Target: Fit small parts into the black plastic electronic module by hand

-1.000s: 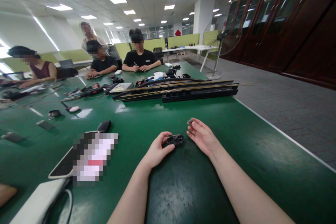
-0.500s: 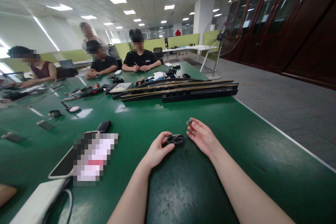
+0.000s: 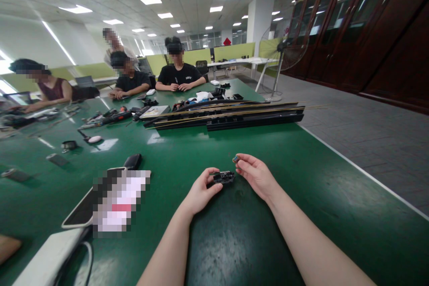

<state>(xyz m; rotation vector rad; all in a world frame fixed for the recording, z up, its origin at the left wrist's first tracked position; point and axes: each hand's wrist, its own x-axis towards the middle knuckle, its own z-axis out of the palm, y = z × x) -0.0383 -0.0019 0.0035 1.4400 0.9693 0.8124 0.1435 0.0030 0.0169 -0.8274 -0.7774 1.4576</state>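
Between the thumb and fingers of my left hand (image 3: 202, 191) is a small black plastic housing (image 3: 224, 177), its detailed inner side facing up. My right hand (image 3: 255, 174) pinches a tiny bluish part (image 3: 236, 159) at its fingertips, just above and to the right of the housing. The two pieces are apart. What kind of part the small one is, I cannot make out. Both hands are over the green tabletop (image 3: 234, 246).
Long black rails (image 3: 254, 118) with thin brass-coloured rods lie across the table ahead. At left are a tablet (image 3: 80, 208), a white box (image 3: 50, 254) with a cable, and small metal cylinders (image 3: 56, 159). Several people sit or stand beyond; a fan (image 3: 281, 49) stands right.
My right hand has moved slightly left, bringing the small bluish part closer to the black housing. My left hand has stayed where it was, still holding the housing.
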